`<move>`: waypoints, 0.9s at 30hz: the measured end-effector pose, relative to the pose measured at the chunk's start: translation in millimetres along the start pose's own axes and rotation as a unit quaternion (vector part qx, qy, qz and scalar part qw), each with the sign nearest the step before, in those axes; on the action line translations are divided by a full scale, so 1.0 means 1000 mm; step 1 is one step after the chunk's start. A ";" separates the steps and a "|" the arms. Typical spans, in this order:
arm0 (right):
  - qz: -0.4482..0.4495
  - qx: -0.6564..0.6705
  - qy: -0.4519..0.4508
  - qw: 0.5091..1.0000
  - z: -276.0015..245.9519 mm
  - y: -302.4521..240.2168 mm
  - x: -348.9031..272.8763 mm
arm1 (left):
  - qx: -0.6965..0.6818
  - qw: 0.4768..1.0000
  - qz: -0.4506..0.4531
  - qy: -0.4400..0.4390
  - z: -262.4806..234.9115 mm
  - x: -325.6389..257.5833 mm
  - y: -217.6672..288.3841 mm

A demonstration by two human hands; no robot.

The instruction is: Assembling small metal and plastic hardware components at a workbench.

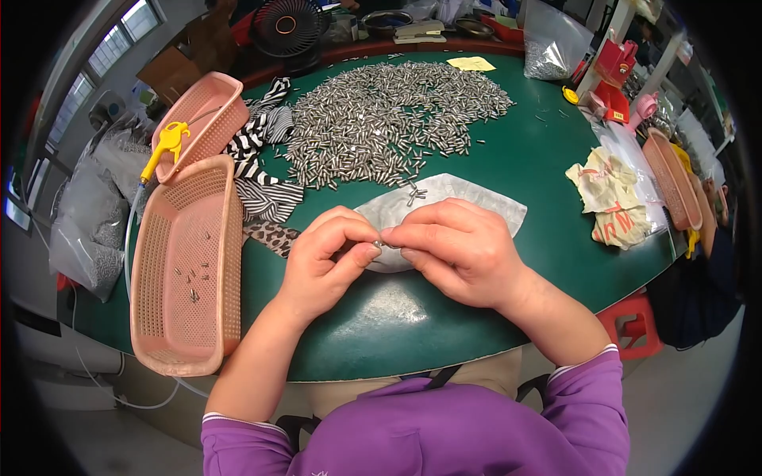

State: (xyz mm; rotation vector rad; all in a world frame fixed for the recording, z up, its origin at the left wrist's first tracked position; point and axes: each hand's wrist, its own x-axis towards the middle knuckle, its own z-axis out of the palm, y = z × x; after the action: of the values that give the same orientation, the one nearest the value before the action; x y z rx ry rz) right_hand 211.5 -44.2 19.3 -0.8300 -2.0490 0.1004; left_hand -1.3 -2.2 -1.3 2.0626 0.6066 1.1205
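My left hand (pixel 327 258) and my right hand (pixel 456 246) meet fingertip to fingertip over the green table (pixel 548 159), pinching a small metal piece (pixel 379 243) between them. Under the hands lies a grey plastic bag (pixel 468 198) with a few loose metal pieces on it. A big heap of small shiny metal cylinders (pixel 393 115) spreads across the table beyond the hands. To the left stands a pink mesh basket (pixel 186 270) holding several of the same metal pieces.
A second pink basket (pixel 202 119) with a yellow air gun (pixel 163 147) sits at far left. Striped cloth (pixel 266 170) lies beside the heap. Yellowish rags (pixel 611 198) and more pink baskets (pixel 675 178) are at right. A black fan (pixel 287 28) stands at the back.
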 end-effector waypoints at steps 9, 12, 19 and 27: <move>-0.009 -0.003 0.002 1.000 0.000 -0.001 0.000 | -0.007 1.000 -0.013 0.002 0.000 -0.001 0.000; -0.012 -0.006 0.005 1.000 0.001 -0.001 0.000 | 0.001 1.000 -0.003 -0.002 0.000 0.000 0.000; -0.027 -0.067 0.015 0.997 0.001 0.003 0.000 | 0.001 1.000 0.015 -0.021 0.000 0.000 -0.001; -0.001 -0.015 0.011 1.000 0.002 -0.001 0.000 | -0.001 1.000 -0.007 0.019 0.001 0.000 0.001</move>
State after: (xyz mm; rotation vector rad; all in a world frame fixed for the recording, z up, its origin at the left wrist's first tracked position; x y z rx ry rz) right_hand 210.0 -44.4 18.6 -0.8444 -2.0348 0.0594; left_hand -0.4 -3.5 -0.7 2.0369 0.6383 1.1534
